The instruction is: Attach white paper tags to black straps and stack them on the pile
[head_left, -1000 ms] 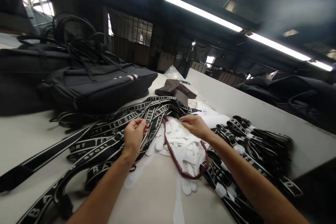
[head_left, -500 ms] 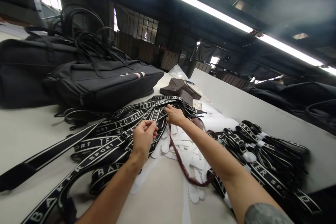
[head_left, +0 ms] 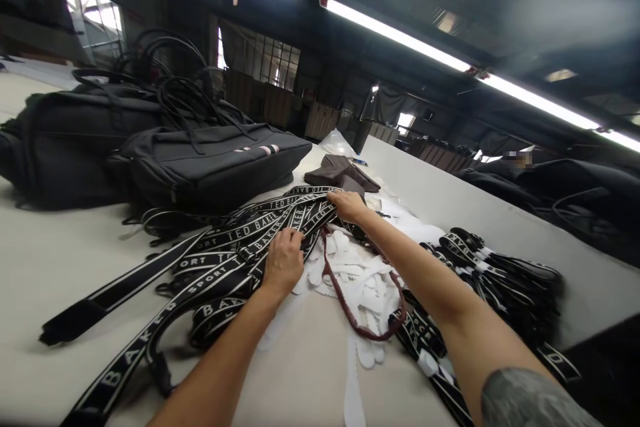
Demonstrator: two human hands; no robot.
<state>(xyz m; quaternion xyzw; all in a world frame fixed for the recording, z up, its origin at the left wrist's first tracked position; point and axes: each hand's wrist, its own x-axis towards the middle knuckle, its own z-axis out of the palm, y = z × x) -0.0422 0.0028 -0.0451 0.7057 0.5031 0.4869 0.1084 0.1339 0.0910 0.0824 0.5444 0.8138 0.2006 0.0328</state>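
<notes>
A loose heap of black webbing straps [head_left: 255, 221] with white "TED BAKER SPORT" lettering lies across the table in front of me. My left hand [head_left: 284, 260] rests on the near side of the heap, its fingers curled over a strap. Farther out, my right hand [head_left: 348, 205] pinches a strap at the heap's far right end, thumb and fingers together. Just below that hand, white scalloped strips [head_left: 364, 280] lie in a pile, ringed partly by a dark red band [head_left: 345, 303].
Black bags [head_left: 210, 160] with thin handles stand at the left. Bundled straps [head_left: 493, 280], tied with white, lie on the right beside a low white partition [head_left: 450, 200]. Dark brown folded pieces [head_left: 343, 170] and a clear plastic bag [head_left: 336, 143] are at the back.
My left hand has lowered from above the straps onto them. My right hand has shifted slightly right and now pinches a strap near the heap's end.
</notes>
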